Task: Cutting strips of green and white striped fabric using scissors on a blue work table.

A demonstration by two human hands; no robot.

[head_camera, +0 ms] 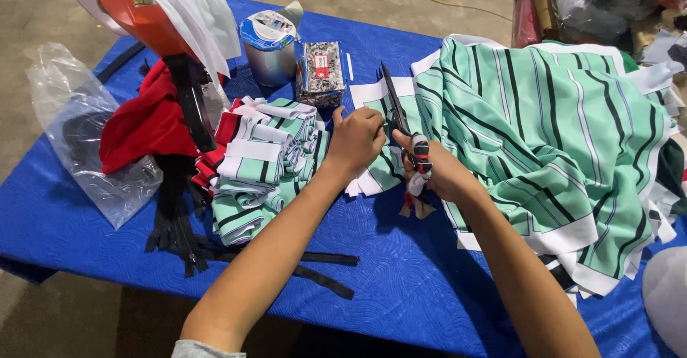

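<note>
A pair of scissors [396,107] is held in the right hand [433,168]. The right fingers [418,150] are closed around the handles, which are wrapped in strips of cloth. The dark blades are open a little and are pointed away from the fingers, up over a piece of striped cloth [383,136]. This piece is green with black and white stripes, and it is pinched by the left hand [356,139]. The left fingers [368,117] are bent tight on its edge, just beside the blades. The two hands are kept close together, with the cloth between them.

Past the right fingers, on their outer side, a big heap of the same striped cloth [551,136] is spread out. On the outer side of the left fingers, a stack of small folded striped pieces [265,165] is piled up. Some red cloth [147,125] and black zippers [179,215] are seen further out that way. A clear plastic bag [79,129] is laid even further out.

Ahead of the left fingers, a shiny tin [268,46] and a small speckled box [320,71] are set side by side. Everything is laid on a worktop [401,279] covered in blue
</note>
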